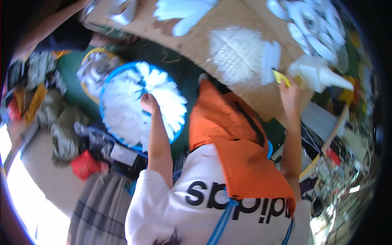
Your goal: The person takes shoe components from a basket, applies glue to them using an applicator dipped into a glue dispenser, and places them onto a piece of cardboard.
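The right hand grasps a small flat yellow object, upper right, while the left hand, fingers curled, hold unclear, seemingly picks among flat white strips left of centre, needing a light pinch.

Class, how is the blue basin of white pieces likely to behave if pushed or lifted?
The blue basin would probably slide rather than tip, since it looks broad. It may be light for its size, as the white pieces look thin and flat. Those pieces crowd up to its edge, so some might spill if it jolts.
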Demonstrator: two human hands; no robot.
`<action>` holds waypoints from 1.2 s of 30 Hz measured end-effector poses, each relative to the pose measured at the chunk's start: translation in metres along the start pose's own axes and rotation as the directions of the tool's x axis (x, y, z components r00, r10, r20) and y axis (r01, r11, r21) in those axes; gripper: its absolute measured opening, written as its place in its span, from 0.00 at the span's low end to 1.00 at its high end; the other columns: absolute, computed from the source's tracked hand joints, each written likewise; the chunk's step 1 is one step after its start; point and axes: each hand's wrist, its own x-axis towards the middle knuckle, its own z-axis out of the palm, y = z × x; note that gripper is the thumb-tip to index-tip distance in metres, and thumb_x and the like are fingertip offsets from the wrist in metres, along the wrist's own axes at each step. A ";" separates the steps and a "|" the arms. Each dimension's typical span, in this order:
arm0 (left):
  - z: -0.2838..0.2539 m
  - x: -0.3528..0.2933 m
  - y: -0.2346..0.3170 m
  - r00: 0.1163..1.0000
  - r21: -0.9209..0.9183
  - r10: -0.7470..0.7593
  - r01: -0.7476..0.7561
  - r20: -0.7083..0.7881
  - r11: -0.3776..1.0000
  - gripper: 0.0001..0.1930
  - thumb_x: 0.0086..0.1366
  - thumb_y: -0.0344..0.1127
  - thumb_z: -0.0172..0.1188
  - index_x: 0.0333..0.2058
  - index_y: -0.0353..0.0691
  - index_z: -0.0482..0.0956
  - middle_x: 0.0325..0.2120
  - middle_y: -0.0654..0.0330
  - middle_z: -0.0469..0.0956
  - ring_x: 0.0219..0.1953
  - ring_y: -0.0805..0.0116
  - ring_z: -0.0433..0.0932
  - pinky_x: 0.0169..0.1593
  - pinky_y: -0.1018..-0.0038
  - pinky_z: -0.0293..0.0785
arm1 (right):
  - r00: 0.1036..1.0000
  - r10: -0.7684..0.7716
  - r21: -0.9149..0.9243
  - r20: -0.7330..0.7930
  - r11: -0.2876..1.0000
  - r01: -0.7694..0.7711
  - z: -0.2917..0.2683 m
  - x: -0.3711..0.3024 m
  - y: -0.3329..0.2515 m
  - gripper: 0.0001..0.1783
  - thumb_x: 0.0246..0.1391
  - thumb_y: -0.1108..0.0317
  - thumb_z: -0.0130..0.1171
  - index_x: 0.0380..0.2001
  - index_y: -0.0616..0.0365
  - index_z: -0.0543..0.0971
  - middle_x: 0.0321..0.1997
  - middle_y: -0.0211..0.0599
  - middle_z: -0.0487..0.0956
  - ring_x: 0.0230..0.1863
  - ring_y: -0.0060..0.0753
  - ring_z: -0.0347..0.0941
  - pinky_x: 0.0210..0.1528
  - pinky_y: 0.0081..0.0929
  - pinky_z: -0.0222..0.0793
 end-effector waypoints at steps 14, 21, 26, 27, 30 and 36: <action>0.021 -0.091 0.342 0.162 -0.692 0.953 -0.658 0.256 0.298 0.18 0.47 0.30 0.64 0.40 0.39 0.74 0.41 0.51 0.73 0.50 0.53 0.67 0.52 0.62 0.63 | 0.968 -0.126 0.243 -0.219 0.953 0.179 0.033 -0.015 0.014 0.14 0.47 0.75 0.51 0.39 0.53 0.78 0.35 0.39 0.74 0.35 0.45 0.71 0.35 0.35 0.67; 0.084 -0.175 0.467 -0.208 -0.323 0.683 -0.945 0.701 0.043 0.30 0.38 0.39 0.69 0.45 0.47 0.71 0.48 0.48 0.64 0.49 0.47 0.65 0.52 0.63 0.66 | 0.944 0.233 0.271 -0.234 0.948 -0.167 0.011 -0.045 0.026 0.13 0.47 0.74 0.51 0.38 0.57 0.76 0.35 0.40 0.74 0.34 0.47 0.72 0.36 0.36 0.68; 0.085 -0.172 0.467 -0.254 -0.363 0.672 -0.931 0.695 0.023 0.32 0.37 0.40 0.71 0.44 0.40 0.70 0.48 0.48 0.63 0.48 0.46 0.67 0.50 0.61 0.68 | 0.903 0.278 0.106 -0.327 0.960 -0.257 -0.009 -0.040 0.002 0.16 0.48 0.74 0.50 0.43 0.56 0.72 0.34 0.40 0.72 0.34 0.46 0.71 0.36 0.37 0.68; 0.085 -0.172 0.463 -0.255 -0.360 0.672 -0.933 0.695 0.018 0.32 0.37 0.40 0.71 0.44 0.40 0.70 0.48 0.48 0.63 0.48 0.46 0.67 0.50 0.61 0.68 | 0.861 0.229 0.121 -0.455 0.973 -0.195 -0.009 -0.041 0.005 0.17 0.48 0.75 0.50 0.45 0.55 0.72 0.34 0.41 0.71 0.35 0.46 0.71 0.35 0.37 0.68; 0.081 -0.173 0.460 -0.246 -0.371 0.732 -0.929 0.635 0.009 0.31 0.37 0.38 0.71 0.43 0.38 0.70 0.48 0.48 0.63 0.48 0.48 0.67 0.49 0.61 0.68 | 0.878 0.336 0.176 -0.342 0.940 -0.292 -0.019 -0.045 0.023 0.17 0.48 0.75 0.50 0.44 0.55 0.72 0.36 0.41 0.71 0.37 0.45 0.70 0.37 0.36 0.67; 0.070 -0.173 0.459 -0.159 -0.320 0.713 -0.943 0.683 0.095 0.27 0.38 0.37 0.70 0.40 0.38 0.72 0.47 0.50 0.65 0.49 0.49 0.66 0.49 0.62 0.68 | 0.881 0.346 0.232 -0.323 0.931 -0.281 -0.025 -0.037 0.033 0.19 0.48 0.76 0.49 0.46 0.52 0.73 0.37 0.40 0.71 0.38 0.46 0.70 0.39 0.35 0.67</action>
